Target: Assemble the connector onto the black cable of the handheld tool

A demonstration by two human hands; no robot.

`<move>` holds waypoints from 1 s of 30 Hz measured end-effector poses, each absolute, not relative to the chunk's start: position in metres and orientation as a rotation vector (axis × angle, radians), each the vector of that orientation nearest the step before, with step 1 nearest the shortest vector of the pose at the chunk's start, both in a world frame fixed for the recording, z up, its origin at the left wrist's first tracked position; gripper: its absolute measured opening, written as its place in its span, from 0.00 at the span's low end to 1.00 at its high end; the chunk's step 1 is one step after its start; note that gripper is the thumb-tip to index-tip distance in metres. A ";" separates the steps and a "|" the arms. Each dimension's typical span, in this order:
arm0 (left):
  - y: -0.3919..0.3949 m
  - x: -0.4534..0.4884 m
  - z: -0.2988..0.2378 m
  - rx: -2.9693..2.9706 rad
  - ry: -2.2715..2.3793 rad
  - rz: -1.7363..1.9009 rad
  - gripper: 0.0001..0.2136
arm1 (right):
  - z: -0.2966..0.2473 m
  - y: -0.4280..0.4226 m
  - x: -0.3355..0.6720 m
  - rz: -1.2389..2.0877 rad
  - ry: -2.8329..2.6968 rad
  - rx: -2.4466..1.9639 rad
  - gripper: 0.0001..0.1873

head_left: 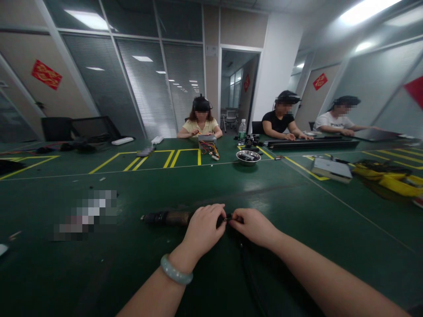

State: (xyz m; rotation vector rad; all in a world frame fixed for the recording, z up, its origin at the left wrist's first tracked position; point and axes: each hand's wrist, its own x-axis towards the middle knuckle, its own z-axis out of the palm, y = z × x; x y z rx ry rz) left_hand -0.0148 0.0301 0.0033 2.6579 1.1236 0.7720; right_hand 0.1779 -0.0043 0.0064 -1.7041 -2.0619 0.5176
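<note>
A dark cylindrical tool (167,218) lies on the green table (185,185) right in front of me, its tip pointing left. My left hand (204,230), with a pale green bangle on the wrist, is wrapped round the tool's right end. My right hand (253,225) pinches a small dark part at that same end, its fingertips meeting those of the left hand. A black cable (246,264) runs from there down toward me between my forearms.
A metal bowl (248,157) of small parts stands mid-table. Three people sit at the far side with devices and wires (209,146). A grey box (331,169) and yellow items (395,180) lie at right. A blurred patch (86,215) is left of the tool.
</note>
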 end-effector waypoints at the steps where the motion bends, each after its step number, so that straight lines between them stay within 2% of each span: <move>1: 0.030 -0.015 0.003 2.661 1.119 0.768 0.05 | 0.007 -0.004 0.178 0.521 -2.062 -1.704 0.09; 9: 0.029 -0.014 0.003 2.661 1.149 0.768 0.10 | 0.011 -0.005 0.176 0.527 -2.065 -1.745 0.09; 16: 0.028 -0.016 0.006 2.676 1.135 0.716 0.04 | 0.015 -0.007 0.174 0.549 -2.058 -1.754 0.09; 20: 0.028 -0.015 0.008 2.681 1.118 0.719 0.04 | 0.013 -0.006 0.175 0.543 -2.059 -1.746 0.10; 25: 0.028 -0.014 0.006 2.652 1.143 0.771 0.10 | 0.011 -0.005 0.176 0.512 -2.067 -1.733 0.09; 30: 0.028 -0.014 0.006 2.662 1.140 0.751 0.07 | 0.013 -0.006 0.176 0.538 -2.063 -1.746 0.09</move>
